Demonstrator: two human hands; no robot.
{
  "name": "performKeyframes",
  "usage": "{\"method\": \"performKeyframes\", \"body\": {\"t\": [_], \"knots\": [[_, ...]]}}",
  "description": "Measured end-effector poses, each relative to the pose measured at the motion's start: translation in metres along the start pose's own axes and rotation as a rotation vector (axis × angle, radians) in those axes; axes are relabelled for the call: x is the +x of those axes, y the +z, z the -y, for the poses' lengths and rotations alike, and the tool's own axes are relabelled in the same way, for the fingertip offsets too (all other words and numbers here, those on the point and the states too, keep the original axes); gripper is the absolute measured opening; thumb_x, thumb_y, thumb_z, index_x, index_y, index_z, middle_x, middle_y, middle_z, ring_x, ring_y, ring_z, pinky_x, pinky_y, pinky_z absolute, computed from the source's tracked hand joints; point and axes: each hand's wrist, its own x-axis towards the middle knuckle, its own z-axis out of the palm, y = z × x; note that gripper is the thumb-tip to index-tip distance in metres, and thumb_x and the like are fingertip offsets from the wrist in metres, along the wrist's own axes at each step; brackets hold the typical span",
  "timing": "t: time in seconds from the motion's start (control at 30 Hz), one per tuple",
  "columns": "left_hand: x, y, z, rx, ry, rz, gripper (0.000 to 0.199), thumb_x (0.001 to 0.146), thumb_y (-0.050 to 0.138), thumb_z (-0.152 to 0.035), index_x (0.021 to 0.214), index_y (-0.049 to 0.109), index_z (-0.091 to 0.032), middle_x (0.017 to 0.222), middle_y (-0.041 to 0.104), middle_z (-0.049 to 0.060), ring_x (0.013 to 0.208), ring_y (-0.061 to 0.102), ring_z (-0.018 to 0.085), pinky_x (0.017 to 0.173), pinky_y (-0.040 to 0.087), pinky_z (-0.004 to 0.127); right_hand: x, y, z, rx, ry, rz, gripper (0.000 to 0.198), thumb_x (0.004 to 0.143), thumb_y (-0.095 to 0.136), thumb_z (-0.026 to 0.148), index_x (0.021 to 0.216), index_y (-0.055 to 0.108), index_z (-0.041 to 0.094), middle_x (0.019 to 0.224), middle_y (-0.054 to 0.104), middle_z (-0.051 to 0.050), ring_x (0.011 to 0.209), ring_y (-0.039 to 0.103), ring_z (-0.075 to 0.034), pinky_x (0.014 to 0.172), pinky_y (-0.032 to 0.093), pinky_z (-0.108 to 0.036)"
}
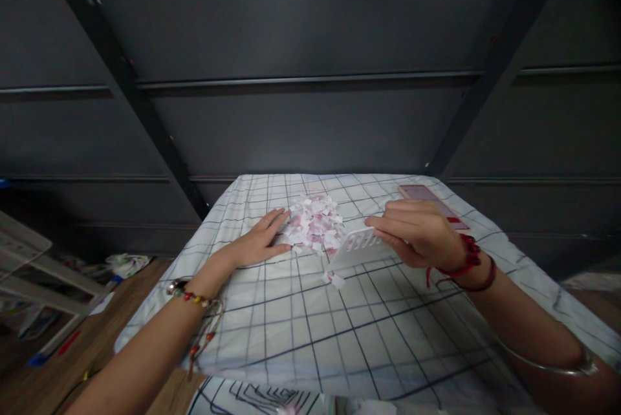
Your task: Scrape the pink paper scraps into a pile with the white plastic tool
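Observation:
A heap of torn paper scraps (315,223), white with pink patches, lies on the checked tablecloth (310,321). My left hand (262,239) rests flat at the left side of the heap, fingers stretched out and apart, the tips touching its edge. In my right hand (417,234) is a flat white plastic piece with a row of slots (356,249), gripped at its right end between thumb and fingers. It stands tilted on its long edge at the right of the heap. A few loose scraps (334,279) lie by its lower left corner.
A pink phone-like slab (429,200) lies behind my right hand. Dark panels (291,130) rise beyond the table's far edge. To the left, a pale frame (53,279) stands on the wooden floor (130,282), with a crumpled bag (127,265) near it.

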Motion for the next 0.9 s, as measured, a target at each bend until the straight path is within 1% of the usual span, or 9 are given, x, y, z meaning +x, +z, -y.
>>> {"method": "performKeyframes", "body": {"t": [0.23,0.37,0.53,0.63,0.73,0.83,0.9], "knots": [[0.0,-0.001,-0.001,0.01,0.004,-0.004,0.073,0.087,0.037,-0.058,0.141,0.008,-0.018,0.147,0.007,0.012,0.132,0.009,0.03,0.107,0.015,0.043,0.001,-0.005,0.0,0.087,0.012,0.05,0.024,0.086,0.036,0.023,0.071,0.054,0.018,0.054,0.044,0.001,0.053,0.038,-0.011,0.052,0.029,-0.025],[-0.001,-0.001,-0.001,0.018,0.012,-0.015,0.073,0.087,0.036,-0.059,0.141,0.008,-0.018,0.147,0.008,0.011,0.132,0.01,0.03,0.107,0.015,0.042,0.0,-0.007,-0.001,0.102,0.018,0.021,0.023,0.086,0.036,0.022,0.072,0.054,0.018,0.055,0.045,0.001,0.054,0.039,-0.011,0.054,0.03,-0.025],[-0.001,0.0,-0.001,0.022,0.018,-0.023,0.073,0.087,0.036,-0.058,0.141,0.008,-0.017,0.147,0.008,0.011,0.132,0.011,0.03,0.107,0.015,0.042,0.001,-0.004,0.002,0.163,0.015,0.067,0.025,0.087,0.035,0.025,0.07,0.052,0.019,0.054,0.041,0.002,0.053,0.036,-0.011,0.052,0.028,-0.026],[-0.001,0.0,0.0,0.022,0.028,-0.014,0.075,0.086,0.037,-0.059,0.141,0.009,-0.016,0.147,0.008,0.012,0.132,0.011,0.031,0.107,0.016,0.043,0.003,-0.004,0.005,0.216,0.033,0.043,0.025,0.088,0.034,0.026,0.07,0.05,0.019,0.054,0.04,0.002,0.052,0.036,-0.011,0.052,0.027,-0.025],[-0.001,0.001,0.001,0.024,0.037,-0.011,0.076,0.086,0.037,-0.06,0.141,0.009,-0.018,0.147,0.008,0.012,0.132,0.01,0.031,0.106,0.017,0.043,0.004,-0.004,0.008,0.24,0.015,0.004,0.022,0.087,0.035,0.024,0.071,0.05,0.019,0.053,0.039,0.003,0.051,0.035,-0.01,0.051,0.026,-0.025],[-0.001,0.0,0.001,0.021,0.039,-0.008,0.076,0.085,0.037,-0.06,0.141,0.007,-0.019,0.147,0.008,0.012,0.132,0.01,0.031,0.106,0.017,0.044,0.004,-0.003,0.009,0.264,0.0,0.013,0.021,0.086,0.036,0.022,0.07,0.05,0.019,0.051,0.037,0.003,0.05,0.033,-0.01,0.05,0.025,-0.025],[-0.001,0.0,0.001,0.018,0.034,0.002,0.076,0.085,0.038,-0.06,0.141,0.007,-0.019,0.147,0.007,0.012,0.132,0.01,0.031,0.106,0.017,0.044,0.004,-0.001,0.009,0.262,0.018,0.01,0.022,0.086,0.036,0.023,0.071,0.051,0.018,0.052,0.039,0.003,0.05,0.035,-0.01,0.05,0.026,-0.025]]}}
